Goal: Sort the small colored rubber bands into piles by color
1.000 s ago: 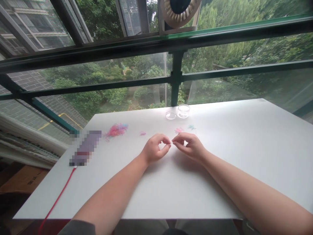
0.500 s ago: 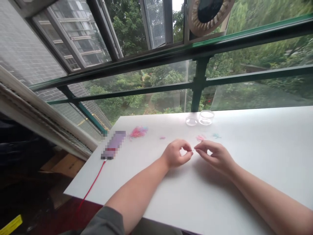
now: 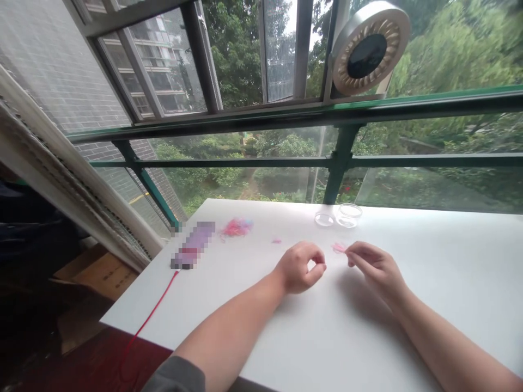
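Observation:
My left hand [image 3: 301, 267] rests on the white table [image 3: 429, 305] with thumb and forefinger pinched into a ring; what they hold is too small to make out. My right hand [image 3: 373, 267] lies to its right, fingers pinched, fingertips beside a small pink cluster of tiny loops [image 3: 338, 247]. A larger pink and blue pile of loops [image 3: 237, 227] lies further left, with one small pink bit [image 3: 277, 240] between it and my left hand.
A clear round dish [image 3: 348, 214] and its lid [image 3: 324, 219] stand at the table's far edge. A blurred purple device [image 3: 193, 245] with a red cord [image 3: 149, 318] lies near the left corner. Windows and a round fan [image 3: 370, 49] rise behind.
My hands have parted; the right one moved right toward the pink cluster. The view has swung left and up, showing more window and floor at the left.

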The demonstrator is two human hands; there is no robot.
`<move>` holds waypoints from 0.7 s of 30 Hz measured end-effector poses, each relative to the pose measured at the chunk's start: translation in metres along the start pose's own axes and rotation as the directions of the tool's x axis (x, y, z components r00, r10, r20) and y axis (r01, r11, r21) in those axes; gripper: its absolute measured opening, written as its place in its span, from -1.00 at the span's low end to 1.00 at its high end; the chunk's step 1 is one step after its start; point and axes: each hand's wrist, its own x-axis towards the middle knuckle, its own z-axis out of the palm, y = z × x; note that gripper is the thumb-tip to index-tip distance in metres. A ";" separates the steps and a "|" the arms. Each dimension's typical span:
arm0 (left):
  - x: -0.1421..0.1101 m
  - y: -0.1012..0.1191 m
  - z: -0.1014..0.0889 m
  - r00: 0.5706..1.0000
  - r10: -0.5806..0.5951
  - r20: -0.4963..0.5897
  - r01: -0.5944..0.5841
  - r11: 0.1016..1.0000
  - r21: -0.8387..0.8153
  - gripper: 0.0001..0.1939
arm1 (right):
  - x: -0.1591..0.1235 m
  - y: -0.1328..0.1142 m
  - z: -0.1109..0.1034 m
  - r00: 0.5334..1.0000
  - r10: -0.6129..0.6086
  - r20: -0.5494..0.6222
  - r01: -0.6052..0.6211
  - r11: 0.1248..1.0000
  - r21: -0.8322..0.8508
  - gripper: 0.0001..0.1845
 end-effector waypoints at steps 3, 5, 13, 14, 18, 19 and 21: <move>0.000 -0.003 0.001 1.000 -0.008 -0.012 0.008 1.000 -0.004 -0.99 | 0.000 0.001 0.001 1.000 0.002 -0.002 -0.002 1.000 -0.009 -0.78; 0.000 -0.005 0.002 1.000 -0.017 -0.022 0.017 1.000 -0.004 -0.99 | -0.002 0.000 0.006 0.998 -0.046 0.049 0.047 0.998 -0.038 -0.78; 0.000 -0.007 0.007 1.000 -0.026 -0.014 0.026 1.000 -0.005 -0.98 | -0.008 -0.002 0.018 0.975 -0.171 0.143 0.190 0.973 -0.132 -0.83; 0.000 -0.007 0.007 1.000 -0.023 -0.013 0.023 1.000 -0.006 -0.98 | -0.008 -0.003 0.018 0.976 -0.172 0.136 0.190 0.973 -0.134 -0.83; 0.000 -0.010 0.005 1.000 -0.026 -0.017 0.027 1.000 0.011 -0.98 | -0.004 -0.005 0.014 0.980 -0.173 0.095 0.186 0.971 -0.149 -0.85; -0.001 -0.012 0.004 0.999 -0.032 -0.019 0.032 0.999 0.019 -0.98 | -0.002 -0.003 0.010 0.984 -0.160 0.072 0.170 0.972 -0.164 -0.85; -0.001 -0.014 0.001 0.999 -0.048 -0.020 0.048 0.998 0.034 -0.97 | 0.005 0.003 -0.002 0.995 -0.102 -0.007 0.098 0.971 -0.217 -0.83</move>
